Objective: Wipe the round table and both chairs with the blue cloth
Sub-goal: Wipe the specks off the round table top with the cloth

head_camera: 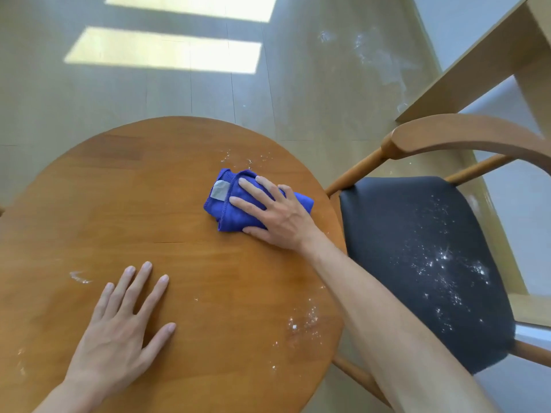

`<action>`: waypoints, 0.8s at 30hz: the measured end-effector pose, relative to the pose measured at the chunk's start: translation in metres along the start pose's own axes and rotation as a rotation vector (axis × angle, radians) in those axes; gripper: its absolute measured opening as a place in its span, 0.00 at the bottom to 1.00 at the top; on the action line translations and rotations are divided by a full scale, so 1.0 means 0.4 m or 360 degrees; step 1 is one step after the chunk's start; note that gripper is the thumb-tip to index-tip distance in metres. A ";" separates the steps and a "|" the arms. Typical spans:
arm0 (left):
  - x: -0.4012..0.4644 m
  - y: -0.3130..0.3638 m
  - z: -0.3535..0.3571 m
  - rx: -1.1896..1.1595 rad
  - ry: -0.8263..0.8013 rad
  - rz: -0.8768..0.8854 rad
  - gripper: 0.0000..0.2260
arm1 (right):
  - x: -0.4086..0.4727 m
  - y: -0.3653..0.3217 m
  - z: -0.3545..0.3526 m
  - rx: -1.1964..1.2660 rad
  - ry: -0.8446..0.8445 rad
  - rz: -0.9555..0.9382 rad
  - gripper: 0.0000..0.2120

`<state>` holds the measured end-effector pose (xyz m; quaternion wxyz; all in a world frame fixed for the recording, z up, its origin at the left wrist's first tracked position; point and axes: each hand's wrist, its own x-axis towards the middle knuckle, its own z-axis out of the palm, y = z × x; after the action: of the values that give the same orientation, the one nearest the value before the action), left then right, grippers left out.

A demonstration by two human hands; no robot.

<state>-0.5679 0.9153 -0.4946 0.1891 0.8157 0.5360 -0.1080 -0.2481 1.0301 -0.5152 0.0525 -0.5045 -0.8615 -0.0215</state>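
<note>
Pale flooring surrounds the round table (125, 204), where the bunched blue cloth (229, 201), long axis running upper-left to lower-right, is pressed right of centre by the spread right hand (277, 216); the left hand (119, 326) lies flat, fingers spread, at lower left.

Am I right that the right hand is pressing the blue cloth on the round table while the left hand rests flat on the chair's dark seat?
Not quite. The head view shows the left hand flat on the round table, not the chair's dark seat. The right hand does press the blue cloth there.
</note>
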 end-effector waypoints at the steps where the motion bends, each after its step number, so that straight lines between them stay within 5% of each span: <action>1: 0.000 0.001 -0.002 0.0002 -0.0003 -0.0001 0.36 | 0.009 0.028 -0.003 0.0025 -0.0049 -0.0005 0.24; 9: 0.001 0.002 -0.001 0.0002 0.0049 -0.0007 0.36 | -0.134 0.178 -0.026 0.0167 -0.0035 0.0567 0.26; 24: -0.007 0.012 0.001 0.0018 0.0032 -0.0117 0.36 | -0.488 -0.313 -0.031 -0.0023 0.0069 0.1129 0.24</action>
<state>-0.5648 0.9111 -0.4930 0.1751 0.7976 0.5668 -0.1095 -0.2616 0.7985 -0.5229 0.0715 -0.7721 -0.6312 -0.0188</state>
